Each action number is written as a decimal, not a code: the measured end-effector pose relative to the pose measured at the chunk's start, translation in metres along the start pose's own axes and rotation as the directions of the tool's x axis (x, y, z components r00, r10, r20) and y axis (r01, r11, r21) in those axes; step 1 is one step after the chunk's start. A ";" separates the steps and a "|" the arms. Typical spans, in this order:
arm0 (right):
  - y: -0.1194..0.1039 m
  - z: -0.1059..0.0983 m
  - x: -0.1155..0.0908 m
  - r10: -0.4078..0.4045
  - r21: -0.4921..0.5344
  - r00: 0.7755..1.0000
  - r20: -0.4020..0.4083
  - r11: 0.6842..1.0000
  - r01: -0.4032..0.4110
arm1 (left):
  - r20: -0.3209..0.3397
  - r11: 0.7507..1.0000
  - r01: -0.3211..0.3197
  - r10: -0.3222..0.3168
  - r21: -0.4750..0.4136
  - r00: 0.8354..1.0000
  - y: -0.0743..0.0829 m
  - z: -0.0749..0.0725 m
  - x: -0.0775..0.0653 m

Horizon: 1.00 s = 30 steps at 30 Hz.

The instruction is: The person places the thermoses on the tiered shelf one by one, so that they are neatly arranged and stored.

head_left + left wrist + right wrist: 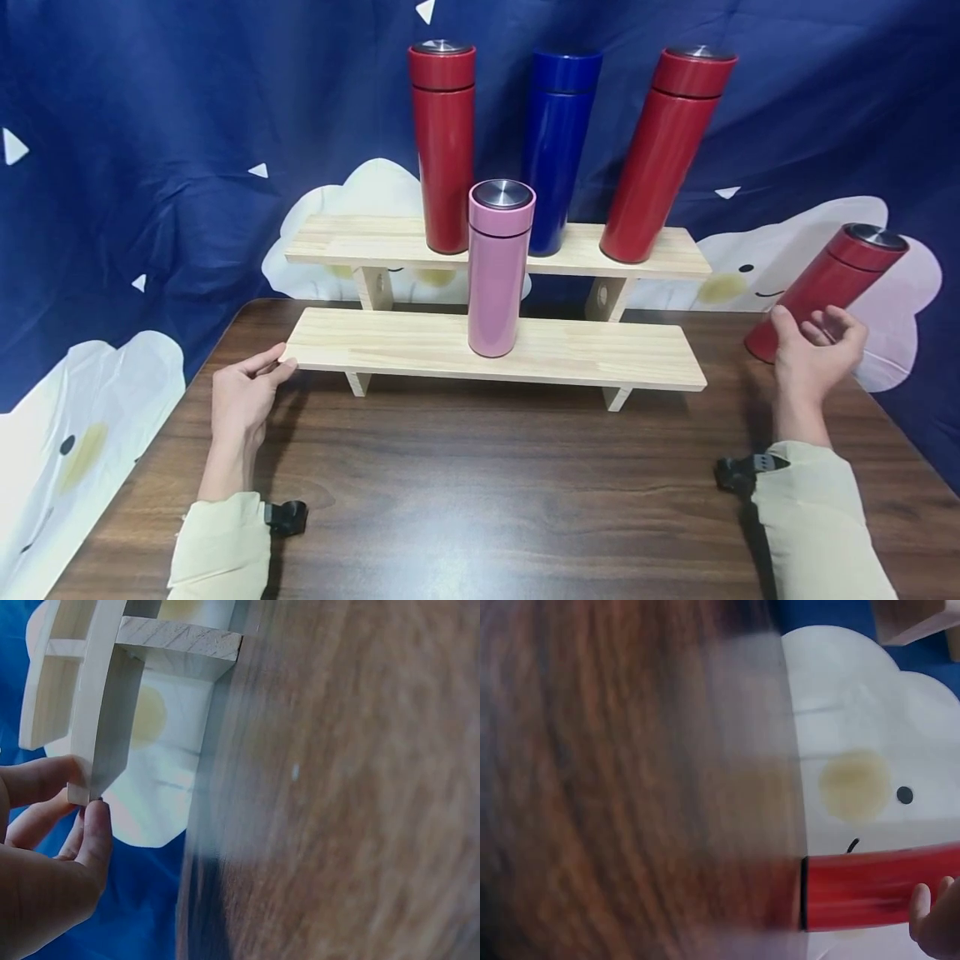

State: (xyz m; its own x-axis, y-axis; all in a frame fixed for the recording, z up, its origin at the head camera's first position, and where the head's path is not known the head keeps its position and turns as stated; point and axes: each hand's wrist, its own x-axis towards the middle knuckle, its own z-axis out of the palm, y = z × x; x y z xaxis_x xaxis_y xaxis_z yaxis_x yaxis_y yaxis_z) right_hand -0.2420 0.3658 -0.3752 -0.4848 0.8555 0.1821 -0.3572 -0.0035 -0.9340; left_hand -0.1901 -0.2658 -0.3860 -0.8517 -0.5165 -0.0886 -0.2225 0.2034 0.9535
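My left hand [243, 398] pinches the left end of the lower board of a two-tier wooden shelf [390, 340]. In the left wrist view the thumb and fingers sit on either side of that board's end. On the right, my right hand [817, 358] is in front of a red thermos bottle [828, 275] that stands on the table. Its thumb and fingers are apart, with a gap between them; whether they touch the bottle I cannot tell. The right wrist view shows the fingertips [920, 907] over the side of the same bottle.
A pink thermos [498, 283] stands on the lower board. On the upper board stand a red thermos [447, 158], a blue thermos [558, 158] and another red thermos [667, 158]. A blue cloth [187, 125] with cloud prints hangs behind the brown wooden table [480, 483].
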 end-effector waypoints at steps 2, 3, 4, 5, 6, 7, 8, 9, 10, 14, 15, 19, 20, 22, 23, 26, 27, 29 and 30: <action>0.002 -0.002 0.003 -0.003 -0.009 1.000 -0.019 1.000 0.003 | -0.003 1.000 0.003 -0.003 -0.007 1.000 0.000 0.001 0.000; 0.002 -0.003 0.004 -0.001 -0.015 1.000 -0.025 1.000 0.001 | -0.004 1.000 0.004 -0.004 -0.007 1.000 0.000 0.001 0.000; 0.003 -0.003 0.005 0.001 -0.020 1.000 -0.028 1.000 -0.002 | -0.007 1.000 0.004 -0.004 -0.008 1.000 0.000 0.002 0.000; 0.004 -0.003 0.006 0.001 -0.028 1.000 -0.031 1.000 -0.002 | -0.009 1.000 0.005 -0.005 -0.008 1.000 0.000 0.002 0.000; 0.005 -0.004 0.006 0.004 -0.029 0.999 -0.033 1.000 -0.005 | -0.010 1.000 0.005 -0.005 -0.009 1.000 0.000 0.002 0.000; 0.005 -0.004 0.007 0.007 -0.030 0.999 -0.034 1.000 -0.008 | -0.010 1.000 0.005 -0.005 -0.011 1.000 0.000 0.002 0.000; 0.006 -0.004 0.008 0.012 -0.028 0.999 -0.035 1.000 -0.013 | -0.009 1.000 0.003 -0.004 -0.011 1.000 0.000 0.002 0.000; 0.007 -0.004 0.008 0.023 -0.023 0.999 -0.036 0.999 -0.024 | -0.007 1.000 0.002 -0.002 -0.014 1.000 -0.001 0.002 0.000; 0.007 -0.004 0.009 0.033 -0.017 0.999 -0.035 0.999 -0.034 | -0.006 1.000 0.002 -0.002 -0.015 1.000 -0.001 0.002 0.000; 0.008 -0.004 0.010 0.091 0.043 0.995 -0.030 0.995 -0.090 | -0.010 1.000 -0.006 0.006 -0.011 1.000 -0.001 0.001 0.001; 0.009 -0.005 0.011 0.104 0.059 0.994 -0.027 0.993 -0.103 | -0.009 1.000 -0.006 0.006 -0.010 1.000 -0.001 0.001 0.001; 0.012 -0.006 0.017 0.148 0.108 0.989 -0.016 0.983 -0.145 | -0.006 1.000 -0.008 0.008 -0.002 1.000 0.000 0.000 0.001; 0.013 -0.007 0.019 0.154 0.116 0.988 -0.015 0.982 -0.151 | -0.005 1.000 -0.008 0.008 -0.002 1.000 0.000 0.001 0.001; 0.016 -0.007 0.023 0.162 0.125 0.987 -0.020 0.979 -0.159 | -0.005 1.000 -0.006 0.006 -0.008 1.000 0.000 0.001 0.002; 0.017 -0.006 0.025 0.163 0.125 0.986 -0.026 0.979 -0.158 | -0.004 1.000 -0.005 0.005 -0.010 1.000 0.000 0.001 0.002; 0.019 -0.005 0.028 0.156 0.110 0.987 -0.043 0.982 -0.151 | 0.001 1.000 0.000 0.000 -0.015 1.000 -0.001 0.001 0.002; 0.020 -0.005 0.029 0.150 0.102 0.988 -0.048 0.984 -0.144 | 0.002 1.000 0.001 -0.001 -0.014 1.000 -0.001 0.001 0.002; 0.020 -0.005 0.031 0.147 0.103 0.988 -0.049 0.985 -0.141 | 0.006 1.000 0.005 -0.005 -0.013 1.000 -0.001 0.001 0.002; 0.019 -0.005 0.032 0.140 0.106 0.989 -0.048 0.985 -0.134 | 0.008 1.000 0.007 -0.007 -0.011 1.000 -0.001 0.001 0.002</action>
State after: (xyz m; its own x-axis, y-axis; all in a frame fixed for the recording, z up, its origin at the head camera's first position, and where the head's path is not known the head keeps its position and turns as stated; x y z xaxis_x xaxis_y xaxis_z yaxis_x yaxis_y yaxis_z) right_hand -0.2605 0.3956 -0.3890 -0.4907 0.8706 0.0349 -0.3718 -0.1729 -0.9121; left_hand -0.1917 -0.2662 -0.3874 -0.8541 -0.5109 -0.0972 -0.2229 0.1908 0.9560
